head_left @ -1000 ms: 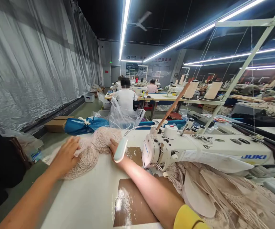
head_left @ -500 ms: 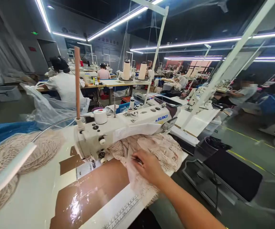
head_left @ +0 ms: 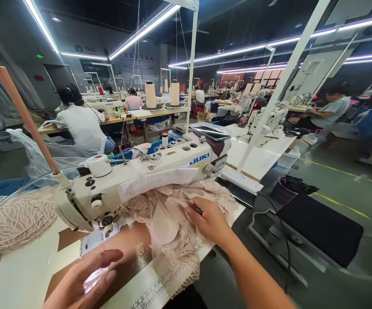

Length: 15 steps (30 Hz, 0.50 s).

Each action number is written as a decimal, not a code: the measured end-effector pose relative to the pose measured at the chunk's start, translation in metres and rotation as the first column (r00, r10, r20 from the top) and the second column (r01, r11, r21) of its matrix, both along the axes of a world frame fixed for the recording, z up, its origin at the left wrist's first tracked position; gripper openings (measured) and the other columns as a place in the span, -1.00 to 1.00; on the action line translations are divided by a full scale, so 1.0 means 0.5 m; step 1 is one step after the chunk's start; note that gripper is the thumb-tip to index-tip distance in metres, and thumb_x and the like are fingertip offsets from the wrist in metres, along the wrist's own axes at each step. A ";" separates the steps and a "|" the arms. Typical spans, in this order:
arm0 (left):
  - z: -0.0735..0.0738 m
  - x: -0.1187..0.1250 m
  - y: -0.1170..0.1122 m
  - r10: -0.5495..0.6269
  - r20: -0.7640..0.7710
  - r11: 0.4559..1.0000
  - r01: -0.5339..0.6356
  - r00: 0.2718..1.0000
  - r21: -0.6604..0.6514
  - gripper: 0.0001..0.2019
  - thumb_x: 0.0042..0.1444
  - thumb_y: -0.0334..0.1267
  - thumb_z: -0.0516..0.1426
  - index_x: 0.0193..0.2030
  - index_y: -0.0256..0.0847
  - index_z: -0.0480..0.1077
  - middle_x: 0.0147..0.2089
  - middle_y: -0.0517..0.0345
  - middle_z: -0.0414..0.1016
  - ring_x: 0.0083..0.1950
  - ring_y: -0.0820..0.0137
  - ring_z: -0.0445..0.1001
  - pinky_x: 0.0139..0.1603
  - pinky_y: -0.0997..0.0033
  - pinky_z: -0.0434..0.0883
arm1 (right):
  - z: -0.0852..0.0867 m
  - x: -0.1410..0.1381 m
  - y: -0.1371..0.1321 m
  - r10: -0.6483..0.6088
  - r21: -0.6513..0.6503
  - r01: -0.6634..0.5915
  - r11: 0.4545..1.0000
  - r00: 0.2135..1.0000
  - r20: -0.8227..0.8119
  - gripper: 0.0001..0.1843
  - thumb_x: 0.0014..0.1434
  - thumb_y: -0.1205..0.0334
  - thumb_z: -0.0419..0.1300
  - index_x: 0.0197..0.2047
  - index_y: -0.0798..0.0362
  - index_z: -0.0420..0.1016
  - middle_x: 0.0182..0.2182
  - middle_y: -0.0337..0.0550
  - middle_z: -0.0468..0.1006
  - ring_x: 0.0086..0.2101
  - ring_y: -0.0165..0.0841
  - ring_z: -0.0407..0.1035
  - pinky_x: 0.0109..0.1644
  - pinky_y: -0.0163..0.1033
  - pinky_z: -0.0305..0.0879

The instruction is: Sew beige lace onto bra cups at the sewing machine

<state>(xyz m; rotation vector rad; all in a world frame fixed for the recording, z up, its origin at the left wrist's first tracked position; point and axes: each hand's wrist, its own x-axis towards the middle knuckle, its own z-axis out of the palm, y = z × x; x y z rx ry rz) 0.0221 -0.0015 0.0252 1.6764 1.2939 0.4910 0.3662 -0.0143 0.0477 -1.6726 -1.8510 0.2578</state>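
My right hand is closed around a small, slim dark metal tool, whose kind I cannot make out. Its fingers rest against a bunched beige lace garment that lies on the machine table's right side and hangs over the front edge. At the lower left, my left hand hovers with thumb and fingers apart, nothing between them. It is in front of the needle area of a white JUKI sewing machine. A pale smooth fabric piece shows among the lace folds.
A pile of beige lace lies left of the machine. Thread cones stand behind it, and a phone rests on top. A black-topped stool is at right. Several people work at other machines.
My left hand has come into view from the lower left. The lace under my right hand has been shifted and spread toward the front edge. The head view has turned slightly right.
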 end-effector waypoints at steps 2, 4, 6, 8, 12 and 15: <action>0.021 0.096 0.006 -0.049 0.157 0.994 0.063 0.986 -0.088 -0.46 -0.05 0.19 0.20 0.02 -0.03 0.48 0.11 0.05 0.49 0.16 0.02 0.38 0.19 0.13 0.35 | 0.012 -0.018 -0.030 0.130 0.015 -0.130 0.991 0.969 -0.212 -0.74 0.27 0.16 0.04 -0.43 0.05 0.34 -0.51 -0.27 0.38 -0.44 -0.41 0.25 -0.35 -0.33 0.09; 0.029 0.175 0.017 -0.063 0.328 0.990 0.100 0.942 -0.096 -0.46 -0.02 0.18 0.20 0.01 -0.13 0.46 0.08 0.00 0.49 0.12 0.08 0.41 0.15 0.19 0.36 | 0.019 -0.043 -0.056 0.242 -0.021 -0.272 0.962 0.887 -0.394 -0.77 0.25 0.16 0.09 -0.42 0.06 0.37 -0.51 -0.29 0.37 -0.46 -0.44 0.23 -0.37 -0.36 0.08; 0.019 0.228 0.027 -0.075 0.414 0.987 0.128 0.907 -0.101 -0.54 0.05 0.17 0.16 -0.19 -0.21 0.50 -0.16 0.02 0.56 -0.08 0.17 0.48 0.01 0.25 0.40 | 0.019 -0.064 -0.074 0.324 -0.048 -0.416 0.908 0.770 -0.550 -0.78 0.22 0.13 0.13 -0.39 0.07 0.40 -0.51 -0.31 0.36 -0.47 -0.47 0.19 -0.39 -0.37 0.08; 0.001 0.254 0.027 -0.076 0.465 0.975 0.163 0.882 -0.150 -0.55 0.06 0.17 0.15 -0.39 -0.26 0.46 -0.43 0.09 0.50 -0.32 0.29 0.46 -0.22 0.33 0.41 | 0.014 -0.074 -0.083 0.350 -0.060 -0.519 0.853 0.653 -0.671 -0.74 0.20 0.07 0.16 -0.40 0.09 0.40 -0.53 -0.31 0.31 -0.50 -0.49 0.14 -0.42 -0.38 0.05; -0.015 0.228 -0.014 0.053 0.518 0.943 0.128 0.854 -0.307 -0.53 -0.03 0.21 0.18 -0.49 -0.24 0.43 -0.52 0.13 0.44 -0.47 0.37 0.38 -0.35 0.33 0.38 | -0.004 -0.057 -0.088 0.316 -0.061 -0.605 0.794 0.496 -0.809 -0.64 0.16 -0.05 0.20 -0.41 0.11 0.40 -0.56 -0.32 0.23 -0.53 -0.51 0.07 -0.47 -0.38 0.00; -0.014 0.158 -0.063 0.138 0.503 0.949 0.032 0.853 -0.315 -0.41 -0.05 0.38 0.04 -0.62 -0.16 0.41 -0.58 0.07 0.44 -0.35 0.19 0.47 -0.17 0.12 0.43 | -0.020 -0.040 -0.083 0.280 -0.056 -0.628 0.776 0.423 -0.862 -0.62 0.15 -0.09 0.21 -0.35 0.11 0.45 -0.56 -0.29 0.28 -0.57 -0.52 0.06 -0.50 -0.38 -0.01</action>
